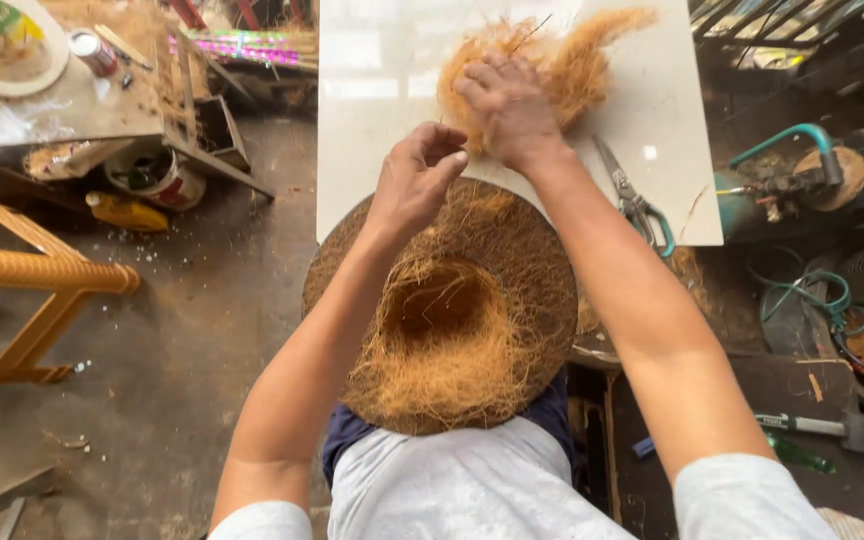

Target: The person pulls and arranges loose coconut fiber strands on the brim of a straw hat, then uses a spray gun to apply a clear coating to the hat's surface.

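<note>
Pinching thin tuft of fibre, left hand (414, 180) closed narrow over far rim of round coir bowl (447, 300) on lap. Right hand (507, 105) flat, fingers spread, pressing loose fibre pile (562, 55) on white board (372, 110). Bowl body formed, hollow centre lined with lighter fibre, strands still shaggy, untrimmed. Plenty of loose fibre unused. Scissors (632, 200) idle on board, just right of right wrist.

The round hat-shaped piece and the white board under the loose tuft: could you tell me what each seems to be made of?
Hat-shaped piece: apparently coarse plant fibre, perhaps coconut husk; matte brown, with loose orange-tan strands at its hollow. White board: smooth and glossy, reflecting light; possibly tile or laminate.
</note>
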